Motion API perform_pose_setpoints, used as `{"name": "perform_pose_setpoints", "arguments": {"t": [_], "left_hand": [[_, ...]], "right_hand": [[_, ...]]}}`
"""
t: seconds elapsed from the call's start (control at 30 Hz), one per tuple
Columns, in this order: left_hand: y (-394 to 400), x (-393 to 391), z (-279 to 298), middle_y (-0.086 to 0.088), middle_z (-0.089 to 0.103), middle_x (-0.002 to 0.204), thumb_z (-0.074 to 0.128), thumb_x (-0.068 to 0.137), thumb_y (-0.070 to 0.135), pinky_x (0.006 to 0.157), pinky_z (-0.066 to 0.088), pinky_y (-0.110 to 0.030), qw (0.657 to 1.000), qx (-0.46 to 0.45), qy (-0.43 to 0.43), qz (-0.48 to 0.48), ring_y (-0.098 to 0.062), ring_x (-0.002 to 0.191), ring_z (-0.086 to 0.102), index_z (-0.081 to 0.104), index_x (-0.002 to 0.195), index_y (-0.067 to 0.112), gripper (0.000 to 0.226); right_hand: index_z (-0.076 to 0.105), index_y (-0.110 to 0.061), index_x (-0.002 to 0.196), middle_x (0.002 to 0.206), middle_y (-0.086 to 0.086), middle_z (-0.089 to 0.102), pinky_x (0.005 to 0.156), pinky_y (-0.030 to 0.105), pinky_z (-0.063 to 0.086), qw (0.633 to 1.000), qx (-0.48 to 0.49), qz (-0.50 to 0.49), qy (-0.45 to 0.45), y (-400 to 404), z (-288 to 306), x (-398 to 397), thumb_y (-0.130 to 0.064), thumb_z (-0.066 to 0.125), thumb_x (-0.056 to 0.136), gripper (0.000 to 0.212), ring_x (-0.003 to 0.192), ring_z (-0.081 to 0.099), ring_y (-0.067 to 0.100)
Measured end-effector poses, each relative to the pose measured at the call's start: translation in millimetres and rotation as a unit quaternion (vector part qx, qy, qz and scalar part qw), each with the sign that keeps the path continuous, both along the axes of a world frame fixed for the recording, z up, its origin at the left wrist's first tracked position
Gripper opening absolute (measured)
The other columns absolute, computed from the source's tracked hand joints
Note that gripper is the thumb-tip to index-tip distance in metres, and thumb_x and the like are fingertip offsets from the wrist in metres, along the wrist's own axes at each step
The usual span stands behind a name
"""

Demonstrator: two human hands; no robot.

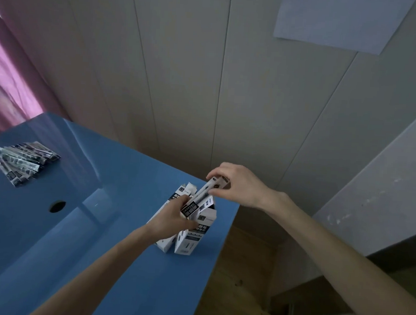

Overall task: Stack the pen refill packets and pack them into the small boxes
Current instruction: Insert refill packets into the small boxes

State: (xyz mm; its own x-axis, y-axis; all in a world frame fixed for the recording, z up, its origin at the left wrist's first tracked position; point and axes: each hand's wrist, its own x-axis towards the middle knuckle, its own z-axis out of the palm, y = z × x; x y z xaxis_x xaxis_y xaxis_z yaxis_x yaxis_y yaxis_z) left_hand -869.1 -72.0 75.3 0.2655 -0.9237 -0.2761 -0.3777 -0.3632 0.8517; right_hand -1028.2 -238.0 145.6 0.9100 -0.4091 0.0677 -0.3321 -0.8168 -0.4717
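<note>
blue table, glossy, round hole at 9 o'clock of the boxes. loose pile of refill packets far off at 10 o'clock, flat, crinkly plastic. grey panelled wall behind. two small boxes upright at table's right edge, white card, tops open. held packet bundle slim, long axis 7 to 1 o'clock, lower end at box mouth. left hand grips lower end, right hand pinches upper end.
</note>
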Motion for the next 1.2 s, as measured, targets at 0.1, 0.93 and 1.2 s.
{"name": "perform_pose_setpoints", "arguments": {"t": [0.1,0.93,1.2], "left_hand": [[-2,1,1,-0.002,0.063,0.083,0.078,0.082,0.005,0.048,0.041,-0.015,1.000,0.006,-0.008,-0.004,0.002,0.052,0.054,0.057,0.102,0.017,0.031],[14,11,-6,0.005,0.076,0.116,0.076,0.087,0.011,0.064,0.038,-0.030,0.983,-0.028,0.172,0.055,-0.017,0.086,0.059,0.068,0.122,0.029,0.041],[12,1,8,0.007,0.077,0.113,0.070,0.089,-0.002,0.056,0.041,-0.016,0.986,-0.026,0.163,0.013,-0.002,0.073,0.062,0.069,0.125,0.025,0.045]], "right_hand": [[0.067,-0.027,0.121,0.105,-0.014,0.063,0.080,0.028,0.050,0.993,-0.058,0.072,0.077,-4,14,5,-0.048,0.073,0.090,0.038,0.092,0.056,0.005],[0.075,-0.011,0.106,0.082,-0.001,0.076,0.067,0.021,0.047,0.813,0.480,-0.249,-0.216,47,-47,-21,-0.028,0.068,0.097,0.021,0.068,0.061,0.003],[0.074,-0.010,0.102,0.088,0.003,0.079,0.078,0.037,0.062,0.850,0.401,-0.227,-0.257,66,-42,10,-0.030,0.068,0.098,0.021,0.080,0.076,0.021]]}}
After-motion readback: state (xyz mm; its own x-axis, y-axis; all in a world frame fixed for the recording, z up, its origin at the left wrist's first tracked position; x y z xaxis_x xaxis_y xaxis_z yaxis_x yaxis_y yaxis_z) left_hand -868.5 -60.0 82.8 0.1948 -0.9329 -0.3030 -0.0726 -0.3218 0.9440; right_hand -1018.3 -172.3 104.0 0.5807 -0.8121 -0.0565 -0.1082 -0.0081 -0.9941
